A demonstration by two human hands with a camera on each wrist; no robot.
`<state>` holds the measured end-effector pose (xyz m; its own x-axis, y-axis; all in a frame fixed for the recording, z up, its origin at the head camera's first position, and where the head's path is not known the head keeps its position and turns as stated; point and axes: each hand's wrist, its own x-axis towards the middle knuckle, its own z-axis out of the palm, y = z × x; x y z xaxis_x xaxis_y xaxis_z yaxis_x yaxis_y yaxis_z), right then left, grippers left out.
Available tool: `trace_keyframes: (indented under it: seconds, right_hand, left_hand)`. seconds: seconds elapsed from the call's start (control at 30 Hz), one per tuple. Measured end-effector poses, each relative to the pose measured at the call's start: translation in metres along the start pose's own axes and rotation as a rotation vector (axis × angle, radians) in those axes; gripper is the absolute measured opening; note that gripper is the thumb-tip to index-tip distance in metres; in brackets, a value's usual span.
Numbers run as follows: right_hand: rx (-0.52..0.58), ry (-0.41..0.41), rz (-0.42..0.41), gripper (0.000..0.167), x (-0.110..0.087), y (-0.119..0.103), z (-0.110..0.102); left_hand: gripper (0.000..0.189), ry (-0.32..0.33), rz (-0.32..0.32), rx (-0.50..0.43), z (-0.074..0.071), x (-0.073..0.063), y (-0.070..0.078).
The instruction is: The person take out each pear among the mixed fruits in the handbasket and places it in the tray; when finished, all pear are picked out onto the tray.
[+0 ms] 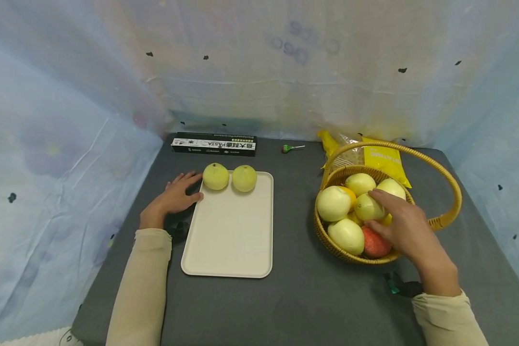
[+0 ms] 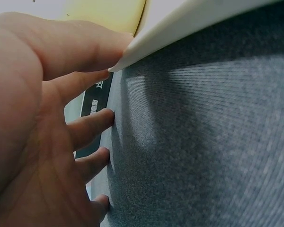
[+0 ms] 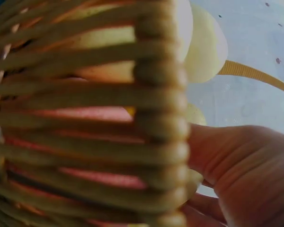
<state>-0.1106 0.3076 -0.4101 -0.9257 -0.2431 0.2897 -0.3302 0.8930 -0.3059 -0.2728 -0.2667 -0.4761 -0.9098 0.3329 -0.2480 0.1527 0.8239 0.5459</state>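
Note:
My left hand [image 1: 177, 193] lies at the far left corner of a cream tray [image 1: 229, 230]. Its fingers are spread, and in the left wrist view the thumb [image 2: 92, 49] touches the tray's edge. Two round yellow-green fruits [image 1: 244, 179] sit side by side at the tray's far end. On the right, my right hand [image 1: 404, 226] reaches into a wicker basket [image 1: 335, 250], thumb and fingers around a yellow-green fruit [image 1: 367, 207]. Paler round fruits [image 1: 347, 236], a red fruit [image 1: 375, 242] and some orange ones surround it. Basket weave hides much of this hand in the right wrist view.
A black pasta box [image 1: 214, 144] lies at the back left, behind the tray. A small green-wrapped lollipop [image 1: 287, 149] is near the back middle. Yellow packets [image 1: 382, 161] lie behind the basket, whose tall handle [image 1: 451, 192] arches over its right side. Patterned cloth hangs around the grey table.

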Motion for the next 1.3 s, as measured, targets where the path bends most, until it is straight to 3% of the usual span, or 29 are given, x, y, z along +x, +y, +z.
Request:
trace_keyframes:
  seconds: [0.17,0.3,0.4,0.5,0.77,1.0,1.3]
  right_hand:
    - [0.042,0.035,0.055,0.074,-0.006,-0.004,-0.001]
    - [0.090,0.128,0.118,0.073,-0.014,-0.009,-0.004]
    - [0.188,0.216,0.146,0.074,-0.017,-0.011,-0.005]
    - [0.335,0.253,0.154,0.076,-0.020,-0.012,-0.006]
    - [0.579,0.225,0.134,0.075,-0.027,-0.017,-0.008]
    - [0.818,0.170,0.071,0.075,-0.017,-0.029,-0.010]
    - [0.875,0.082,0.017,0.078,0.009,-0.060,-0.009]
  left_hand:
    - [0.077,0.004,0.005,0.010,0.001,0.000,-0.002]
    - [0.077,0.005,0.011,0.006,0.000,0.000,-0.001]
    - [0.077,0.004,0.011,0.001,-0.001,-0.001,0.000]
    - [0.077,0.003,0.010,0.001,-0.001,-0.001,0.000]
    - [0.077,0.000,0.003,0.006,0.000,0.000,-0.001]
    - [0.077,0.014,0.016,0.002,0.000,0.000,-0.003]
    - [0.077,0.000,0.001,0.007,0.000,0.001,0.000]
